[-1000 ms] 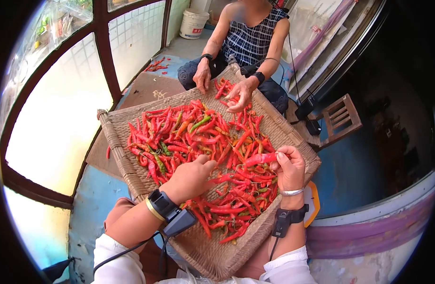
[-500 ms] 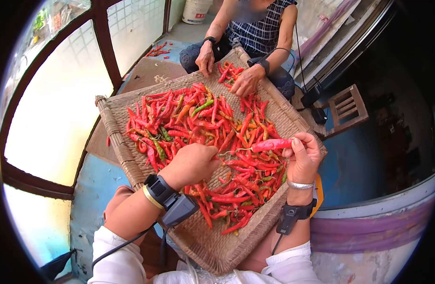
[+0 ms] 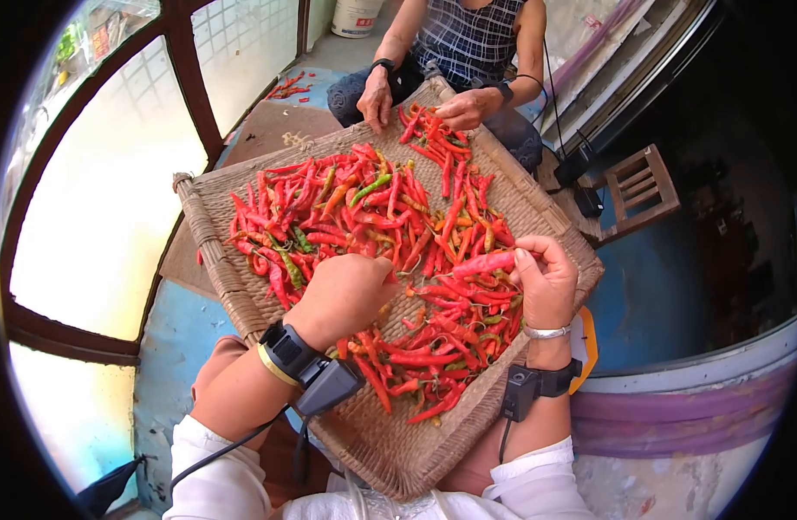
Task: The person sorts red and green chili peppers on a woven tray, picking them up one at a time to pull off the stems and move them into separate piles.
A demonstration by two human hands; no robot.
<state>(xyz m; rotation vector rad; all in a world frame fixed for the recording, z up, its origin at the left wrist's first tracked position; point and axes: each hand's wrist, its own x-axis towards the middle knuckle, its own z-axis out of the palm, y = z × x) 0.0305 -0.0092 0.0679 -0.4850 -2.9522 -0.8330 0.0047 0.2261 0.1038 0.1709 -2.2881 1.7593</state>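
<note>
My right hand (image 3: 547, 282) pinches a red chili pepper (image 3: 485, 263) between thumb and fingers, near its right end. The pepper lies nearly level just above the pile. My left hand (image 3: 351, 295) is closed over the middle of the peppers, its back towards me. Its fingertips are mostly hidden, with a bit of red showing beside them. Beneath both hands a woven tray (image 3: 372, 455) carries a heap of red chili peppers (image 3: 420, 355), a few green or orange.
Across the tray sits a person (image 3: 468, 43), both hands at the far corner over a smaller group of peppers (image 3: 433, 134). A wooden chair (image 3: 641, 191) stands right, a white bucket (image 3: 355, 17) at the back. Windows line the left; stray peppers (image 3: 290, 85) lie on the floor.
My right hand has moved slightly left with its pepper, whose pale stem no longer shows clearly. The other person's hand on the right has risen off the pile, uncovering more peppers.
</note>
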